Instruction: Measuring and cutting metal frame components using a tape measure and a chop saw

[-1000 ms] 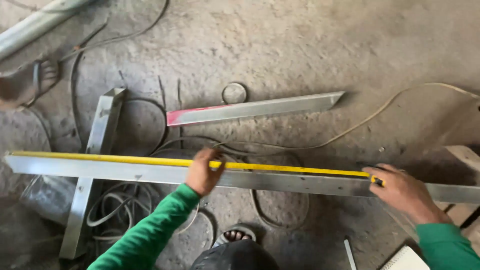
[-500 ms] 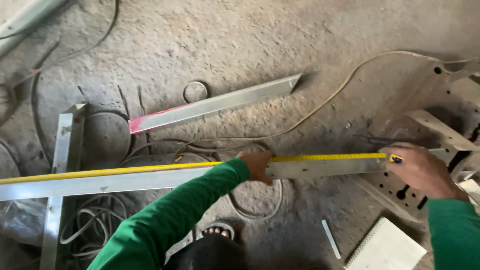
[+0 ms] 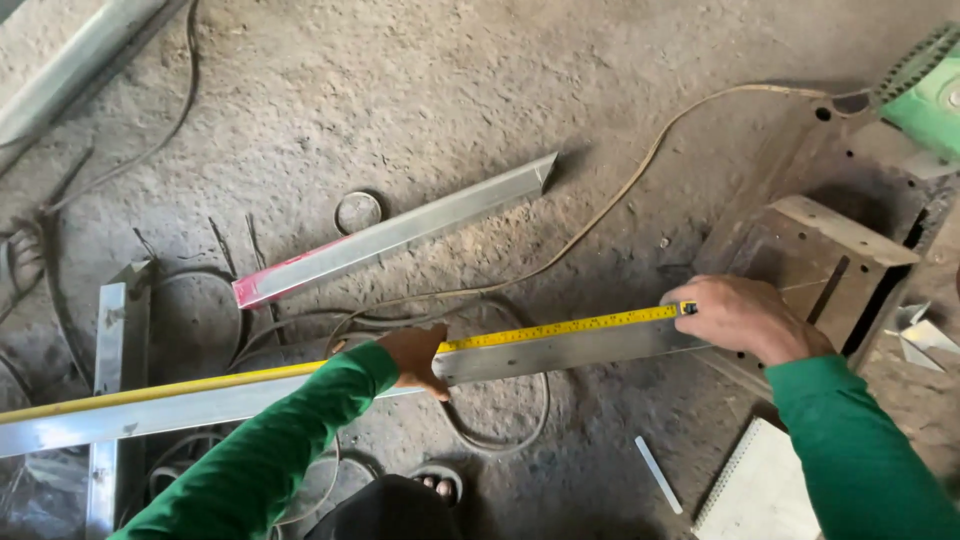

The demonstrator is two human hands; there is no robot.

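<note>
Both of my hands have slid along the long bright steel bar since a second ago, and my view has swung right with them: the bar's far end, once out of sight, now rests at the rusty brown metal stand, and the green machine housing has come into the top right corner. My right hand pinches the tip of the yellow measuring tape flat against the bar's end, fingers curled narrow over tape and steel together. My left hand presses the tape down on the bar nearer the middle, palm down, thumb spread; I cannot tell whether the fingers wrap under the bar or only bear on it. By my reading, the measuring has moved from the bar's middle stretch to its end, the tape pulled taut along the top edge.

Beyond the grip, a shorter steel angle piece with a red-painted end lies well apart on the dusty concrete floor, a small metal ring just beside it. Thin cables loop under the bar. A white spiral notebook and a white stick lie near my right sleeve.

My green sleeves hide both wrists and the bar beneath my left forearm. The bar runs off the left edge, so its other end is cut off, and the tape's case is nowhere in view. The tape's markings are too small to read.
</note>
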